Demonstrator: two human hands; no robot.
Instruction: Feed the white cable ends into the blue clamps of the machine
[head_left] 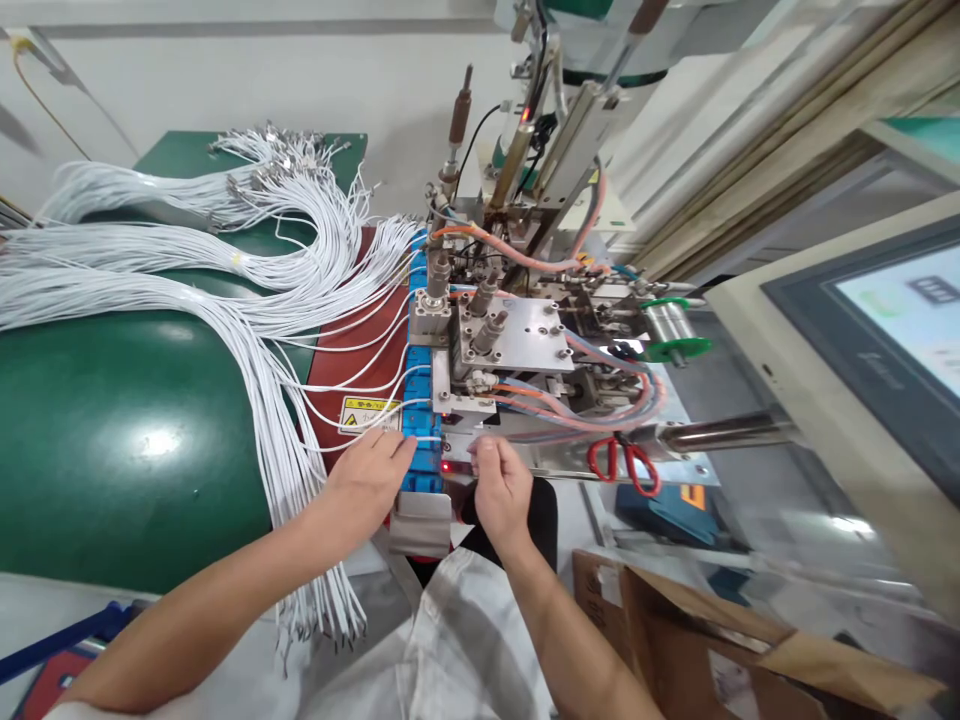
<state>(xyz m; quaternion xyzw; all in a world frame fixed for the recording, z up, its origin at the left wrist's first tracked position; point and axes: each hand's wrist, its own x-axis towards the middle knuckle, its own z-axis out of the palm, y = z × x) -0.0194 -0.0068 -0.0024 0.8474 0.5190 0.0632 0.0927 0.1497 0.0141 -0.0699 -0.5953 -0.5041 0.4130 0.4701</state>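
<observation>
My left hand is closed with its fingertips pinched on a white cable, at the near part of the blue conveyor chain. That cable's tip points right, toward the machine. My right hand is curled closed just right of the chain, by the machine's front metal plate. Whatever its fingers hold is hidden. Several more white cables lie side by side in the blue holders farther up the chain. They run left into a big bundle of white cables that droops over the near table edge.
A machine with cylinders and a metal plate stands beyond my hands. Red-handled scissors and a solder wire spool are to its right. A touchscreen panel juts in, above a cardboard box. The green table is left.
</observation>
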